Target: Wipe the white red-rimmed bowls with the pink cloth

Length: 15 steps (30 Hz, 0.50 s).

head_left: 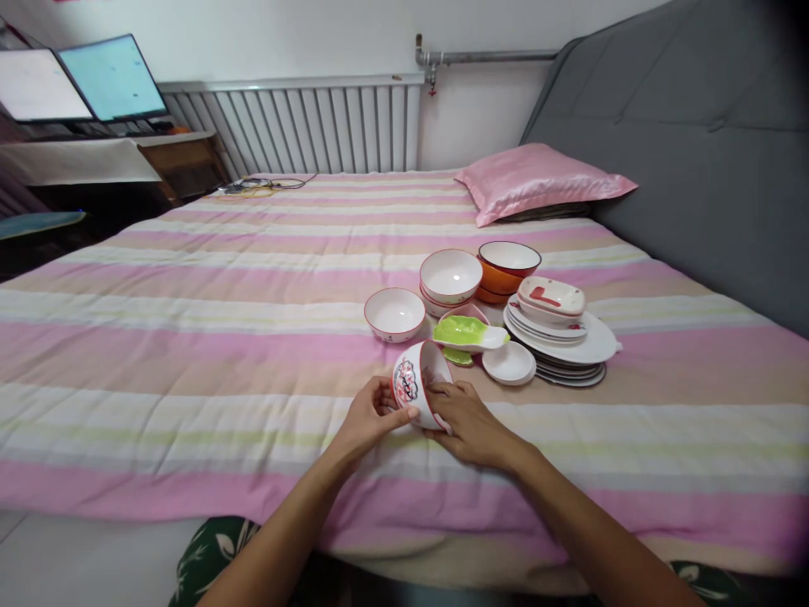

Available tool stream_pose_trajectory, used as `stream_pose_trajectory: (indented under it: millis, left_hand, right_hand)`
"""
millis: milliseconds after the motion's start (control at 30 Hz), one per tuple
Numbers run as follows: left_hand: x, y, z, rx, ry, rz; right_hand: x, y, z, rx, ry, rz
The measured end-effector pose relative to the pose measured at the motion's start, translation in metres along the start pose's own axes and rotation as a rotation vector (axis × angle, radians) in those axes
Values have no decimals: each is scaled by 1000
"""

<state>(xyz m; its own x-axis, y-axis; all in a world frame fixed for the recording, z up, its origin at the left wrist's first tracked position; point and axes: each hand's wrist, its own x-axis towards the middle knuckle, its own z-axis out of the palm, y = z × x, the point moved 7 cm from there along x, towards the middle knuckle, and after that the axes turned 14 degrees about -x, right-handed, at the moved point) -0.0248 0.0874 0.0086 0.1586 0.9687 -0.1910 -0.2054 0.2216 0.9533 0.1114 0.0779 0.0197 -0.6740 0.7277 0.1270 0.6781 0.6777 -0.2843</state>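
Holding a small bowl (420, 381) tipped on its side, both hands are clamped on it just above the bed (190, 337). The left hand (372, 415) grips the patterned outside with fingers curled around the base, and the right hand (471, 419) pinches the red rim from the other side. So the bowl is lifted, mouth facing away and to the right, not resting on anything I can make out.

Just past it sits a green dish (468, 333), then a white bowl (395, 314), a stack of two bowls (450, 278) and an orange bowl (506, 270). To the right there's a pile of plates (569, 350) with a small saucer (509, 362) beside it.

Looks like the handling step, mid-sort. My guess is the next move needs the bowl turned upright and a steady two-handed set-down near the other bowls, without clipping the green dish.
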Motion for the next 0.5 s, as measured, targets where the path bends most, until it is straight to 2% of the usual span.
stream_pose_trajectory:
  millis: [167,367,500]
  left_hand:
    - [0,0,0,-1,4,-3]
    - [1,-1,-1,3,-7,7]
    - [1,-2,-3,19,-7,12]
  right_hand:
    - [-2,3,0,2,52,47]
    - [-5,4,4,-88,166,23]
    - [-3,4,9,-123,117,6]
